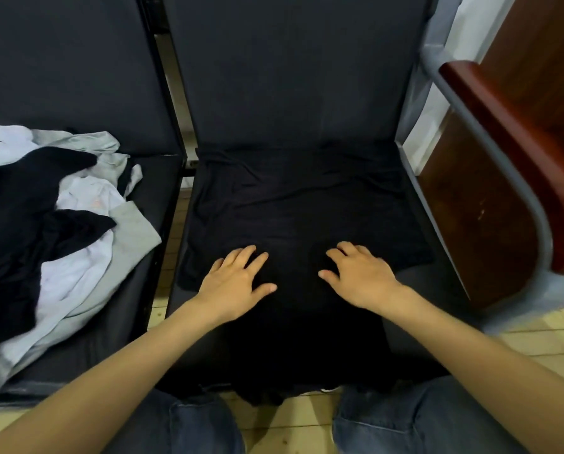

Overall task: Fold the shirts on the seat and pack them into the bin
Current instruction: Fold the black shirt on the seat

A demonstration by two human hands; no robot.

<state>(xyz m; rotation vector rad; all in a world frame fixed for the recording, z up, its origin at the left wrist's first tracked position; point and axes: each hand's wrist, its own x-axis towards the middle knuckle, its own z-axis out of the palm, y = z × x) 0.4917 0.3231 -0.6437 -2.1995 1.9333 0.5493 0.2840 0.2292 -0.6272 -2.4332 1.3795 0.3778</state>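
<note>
Both of your hands lie palm-down on the black shirt [290, 204]. Your left hand [238, 280] and your right hand [359, 276] sit side by side near the middle of its lower half, fingers spread and only lightly bent, gripping nothing — they press the cloth, with no pinch that I can see. The shirt is spread across the seat [431, 296] straight ahead of you, its far edge up against the backrest [290, 77] and its near end hanging over the front lip toward your knees. It is dark on dark, so exactly where the sleeves and hem fall is hard to tell.

This looks like the smoothing stage before the 1st fold. To do it well, sweep outward from the centre with flat palms, left hand to the left edge and right hand to the right. That pushes the ripples across the upper part off the sides instead of trapping them. Pull the overhanging end up onto the cushion first, or its weight may drag the cloth back. Fold only once both side edges run straight.

On the neighbouring seat [133, 339] to your left lies a heap of shirts [44, 231], white, grey and black tangled together — so most of the task looks to be ahead. A wooden armrest [509, 152] stands on your right. No bin shows in this view.
</note>
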